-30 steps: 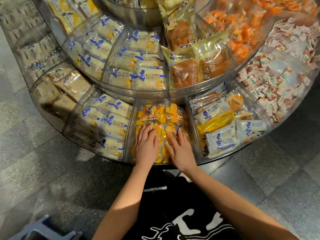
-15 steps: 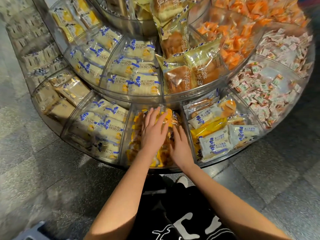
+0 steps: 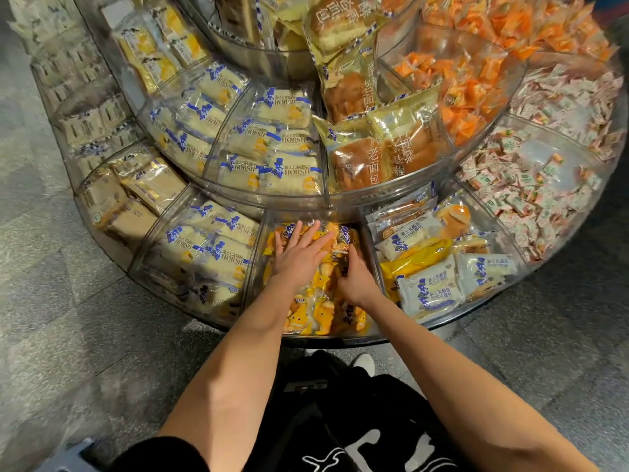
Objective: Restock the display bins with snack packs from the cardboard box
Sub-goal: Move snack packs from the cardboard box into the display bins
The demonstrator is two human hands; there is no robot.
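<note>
Pressing flat with straight fingers, left hand [image 3: 299,255] has slid from the near edge toward the back of the yellow packs [image 3: 306,315]. Right hand [image 3: 354,279], flat a second ago, now curls down among them, grip unclear. Packs fill the front bin [image 3: 340,339]. Likely levelling; this bin looks done. Box unseen.

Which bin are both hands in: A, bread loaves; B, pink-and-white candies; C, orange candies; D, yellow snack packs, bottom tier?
D: the left hand lies flat on the yellow snack packs and the right hand reaches in beside it, in the bottom front bin.
</note>
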